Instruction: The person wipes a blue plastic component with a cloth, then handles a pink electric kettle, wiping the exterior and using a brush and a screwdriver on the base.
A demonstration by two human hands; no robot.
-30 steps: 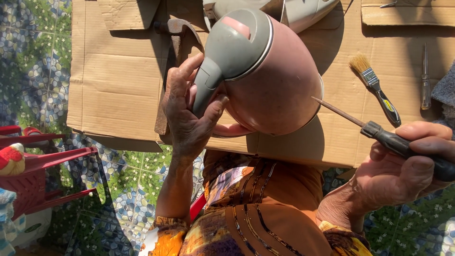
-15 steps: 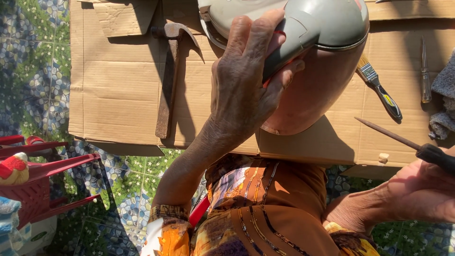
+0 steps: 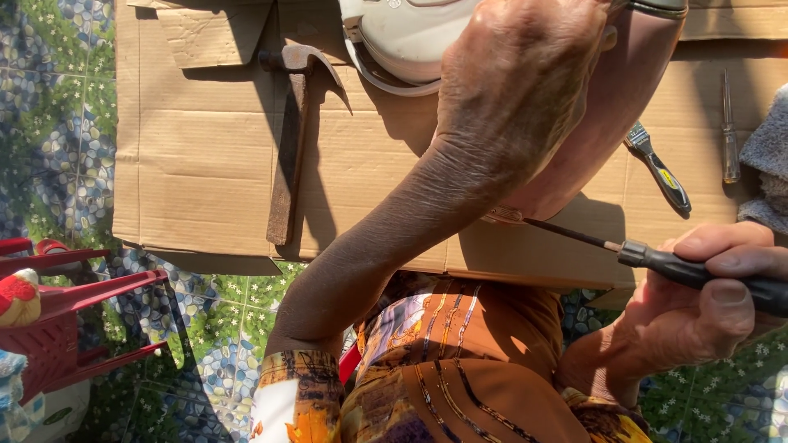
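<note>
A: Left hand [image 3: 525,90]?
B: At 12 to 1 o'clock in the head view, palm down, fingers wrapped over the pink appliance [image 3: 611,123], clamped on its rounded body. The forearm runs down to 7 o'clock.

A: What is that thing, where does it sit?
B: A pink rounded shell with a cream and grey part [image 3: 410,41] at its upper left (kind not clear, most of it is under the hand). It's at 1 o'clock, held over the cardboard sheet [image 3: 197,172], top cut off by the frame edge.

A: Right hand [image 3: 706,303]?
B: At 4 o'clock, fingers curled tight round the black handle of a screwdriver [image 3: 657,262]. The thin shaft points toward 10 o'clock and its tip meets the lower rim of the pink shell; can't tell if it's seated in a screw.

A: Other stuff on the cardboard?
B: A rusty claw hammer [image 3: 287,148] at 11 o'clock, head up, handle down. A paintbrush [image 3: 657,172] with a black handle at 2 o'clock, just beside the shell. A second small screwdriver [image 3: 729,131] lies upright near 2 to 3 o'clock, next to a grey cloth [image 3: 767,164] at the right edge.

A: Off the cardboard?
B: A red plastic rack [image 3: 57,320] at 8 o'clock on the patterned floor [image 3: 49,98]. Orange patterned clothing [image 3: 460,369] at 6.
</note>
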